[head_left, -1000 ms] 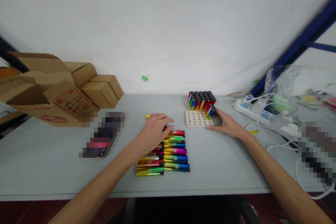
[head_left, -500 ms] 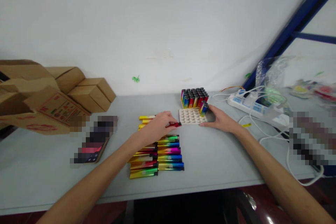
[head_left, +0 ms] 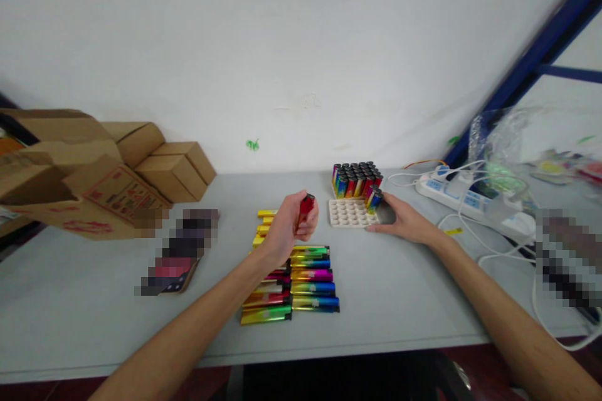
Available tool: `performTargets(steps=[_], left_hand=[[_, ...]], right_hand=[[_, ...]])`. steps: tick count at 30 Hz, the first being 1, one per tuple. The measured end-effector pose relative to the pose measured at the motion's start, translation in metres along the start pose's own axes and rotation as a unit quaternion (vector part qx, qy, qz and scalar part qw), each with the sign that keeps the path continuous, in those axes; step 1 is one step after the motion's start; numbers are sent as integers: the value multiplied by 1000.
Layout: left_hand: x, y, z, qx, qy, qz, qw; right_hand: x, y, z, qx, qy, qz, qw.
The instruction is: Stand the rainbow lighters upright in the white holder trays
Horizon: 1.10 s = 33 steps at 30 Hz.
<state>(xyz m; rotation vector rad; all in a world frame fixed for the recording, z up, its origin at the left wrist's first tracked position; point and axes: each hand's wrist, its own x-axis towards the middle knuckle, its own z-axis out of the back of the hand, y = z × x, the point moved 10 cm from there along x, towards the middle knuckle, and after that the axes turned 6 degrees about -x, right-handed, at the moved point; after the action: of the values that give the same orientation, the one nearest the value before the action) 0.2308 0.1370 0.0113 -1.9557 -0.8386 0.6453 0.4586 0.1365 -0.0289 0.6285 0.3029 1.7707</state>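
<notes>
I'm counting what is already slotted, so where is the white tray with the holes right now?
In the head view the white tray lies right of centre on the table, before the standing lighters, its right edge under the right hand.

the lighter (head_left: 306, 206) was red. the flat lighters (head_left: 301, 276) showed metallic rainbow gradients. the tray (head_left: 348, 213) was cream, the table (head_left: 94, 301) pale grey, the cartons (head_left: 117, 169) brown.

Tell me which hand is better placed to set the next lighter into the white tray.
Left. The left hand holds a red lighter lifted off the table, just beside the white tray. The right hand lies flat against the tray's right edge, apparently steadying it, and holds no lighter.
</notes>
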Motion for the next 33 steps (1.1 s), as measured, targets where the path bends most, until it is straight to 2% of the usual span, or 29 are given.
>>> performTargets(steps=[15,21,26,30,33], left_hand=[[-1,3,10,13,-25,11,1000],[1,1,17,-7,-37,-16,999],[4,-6,9,4,-21,-52,998],[12,-2,7,43,-26,-74,996],[19,1,-5,87,4,-79,993]], right_hand=[[-1,-7,-2,-4,0,-8,1000],[0,-2,-1,-7,-4,-1,1000],[0,2,1,10,6,3,1000],[0,-1,2,28,20,3,999],[1,1,2,49,20,20,998]])
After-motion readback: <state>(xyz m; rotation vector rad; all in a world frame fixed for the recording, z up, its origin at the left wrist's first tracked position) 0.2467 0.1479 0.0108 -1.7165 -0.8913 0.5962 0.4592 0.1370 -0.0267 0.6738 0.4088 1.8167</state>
